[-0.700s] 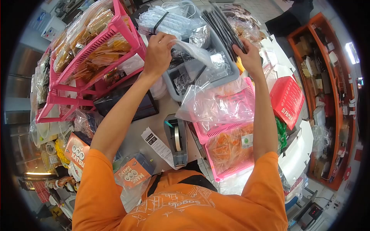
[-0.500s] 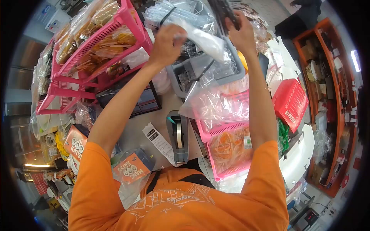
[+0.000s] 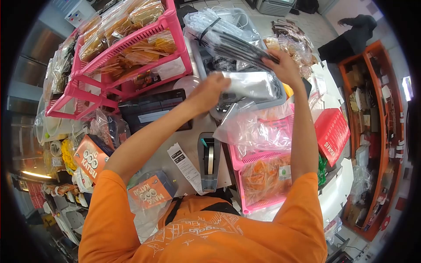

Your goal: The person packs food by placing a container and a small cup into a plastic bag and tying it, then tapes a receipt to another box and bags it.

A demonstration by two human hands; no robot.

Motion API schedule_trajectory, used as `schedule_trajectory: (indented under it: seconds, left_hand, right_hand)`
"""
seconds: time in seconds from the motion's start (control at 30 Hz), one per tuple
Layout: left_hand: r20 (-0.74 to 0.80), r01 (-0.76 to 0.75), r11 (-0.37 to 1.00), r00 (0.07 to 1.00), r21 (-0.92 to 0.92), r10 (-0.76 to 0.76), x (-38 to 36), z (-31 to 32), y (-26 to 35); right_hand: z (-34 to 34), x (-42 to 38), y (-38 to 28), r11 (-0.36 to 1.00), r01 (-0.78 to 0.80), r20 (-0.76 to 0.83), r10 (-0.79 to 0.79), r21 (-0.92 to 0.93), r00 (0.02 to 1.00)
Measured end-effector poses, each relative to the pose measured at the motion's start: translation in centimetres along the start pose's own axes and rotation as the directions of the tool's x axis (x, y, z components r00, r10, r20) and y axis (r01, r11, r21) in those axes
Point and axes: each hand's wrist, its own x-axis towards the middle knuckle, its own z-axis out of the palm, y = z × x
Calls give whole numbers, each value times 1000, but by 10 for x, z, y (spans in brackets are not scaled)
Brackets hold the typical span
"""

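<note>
My right hand (image 3: 284, 68) grips the end of a bundle of long black pieces (image 3: 239, 47), which slants over the grey bin (image 3: 264, 104). My left hand (image 3: 211, 90), closed and slightly blurred, pinches the near end of a translucent plastic packet (image 3: 252, 84) stretched over the bin's front part. Behind the bundle, a stack of white wrapped pieces (image 3: 206, 25) held by a black band lies in the bin. A clear plastic bag (image 3: 239, 129) spreads over the pink basket (image 3: 252, 161) just in front of the bin.
A pink rack (image 3: 127, 44) with bagged goods stands left of a tablet (image 3: 153, 109). Nearer me are a tape dispenser (image 3: 210, 177), a printed receipt (image 3: 185, 167) and a bagged orange box (image 3: 150, 191). A red box (image 3: 332, 133) stands right; a person in black (image 3: 351, 37) is beyond.
My left hand has moved right and down in view, with the translucent packet now lower over the bin. The black bundle has swung from upright to slanting across the bin.
</note>
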Motion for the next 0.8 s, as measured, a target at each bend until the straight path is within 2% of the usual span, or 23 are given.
schedule_trajectory:
  seconds: [0.03, 0.1, 0.13, 0.2, 0.27, 0.33, 0.37, 0.4, 0.43, 0.47, 0.5, 0.53, 0.57, 0.6, 0.63, 0.67, 0.7, 0.77, 0.8]
  left_hand:
    - [-103, 77, 997, 992, -15, -78, 16, -13, 6]
    - [-385, 107, 994, 918, 7, -97, 46, -23, -2]
    - [-381, 105, 994, 919, -1, -98, 58, -24, -6]
    - [-527, -37, 999, 849, 10, 37, 71, -28, -9]
    - [-538, -81, 997, 840, -1, 68, 69, -27, -3]
    - [-325, -232, 969, 913, 88, 248, 58, -24, -4]
    - [-79, -140, 981, 985, 133, 151, 49, -19, -12]
    - [-83, -136, 982, 985, 133, 148, 35, -14, -19]
    - [-49, 0, 999, 999, 38, 2, 23, -11, -19]
    - [-4, 137, 989, 991, -53, -137, 16, -7, -19]
    - [-88, 314, 906, 933, -283, -350, 21, -11, -14]
    - [-94, 355, 642, 826, -680, -556, 30, -12, -5]
    - [-36, 253, 394, 803, -884, -595, 44, -19, 8]
    - [41, 127, 93, 778, -988, -626, 53, -24, 24]
    - [31, 183, 176, 773, -967, -634, 58, -23, 33]
    - [9, 226, 265, 776, -937, -631, 68, -23, 39]
    - [-83, 211, 367, 762, -906, -643, 76, -19, 43]
    - [-79, 253, 397, 751, -882, -655, 81, -23, 54]
    - [-69, 300, 419, 739, -857, -671, 81, -24, 58]
  right_hand:
    - [10, 16, 14, 999, 33, -44, -33, 6, 998]
    - [33, 43, 25, 990, 96, -276, -122, -106, 953]
    - [35, 51, 18, 990, 87, -276, -114, -108, 954]
    - [26, 63, -3, 998, 62, -405, -57, -2, 912]
    - [12, 66, -12, 997, 71, -446, -52, 26, 893]
    - [6, 57, -12, 995, 80, -481, -42, 59, 875]
    - [5, 44, -11, 998, 46, -348, -56, -38, 936]
    - [3, 36, -8, 990, 27, -210, -56, -140, 976]
    - [11, 31, 3, 982, 57, -102, -77, -178, 992]
    - [17, 26, 16, 948, 126, -81, -156, -294, 984]
    - [24, 17, 15, 911, 168, -149, -238, -377, 960]
    - [25, 4, -12, 995, -15, -30, 12, -97, 999]
    - [23, -14, -58, 987, -98, 24, 96, 129, 995]
    - [42, -22, -52, 985, 127, -47, -123, 117, 991]
    - [50, -25, -66, 979, -82, 133, 58, 186, 989]
    - [53, -36, -84, 989, -119, 149, 106, 84, 983]
    - [53, -42, -102, 988, -144, 97, 139, 47, 986]
    - [51, -60, -118, 985, -171, 37, 170, 17, 985]
    - [46, -70, -120, 993, -116, -28, 115, -34, 993]
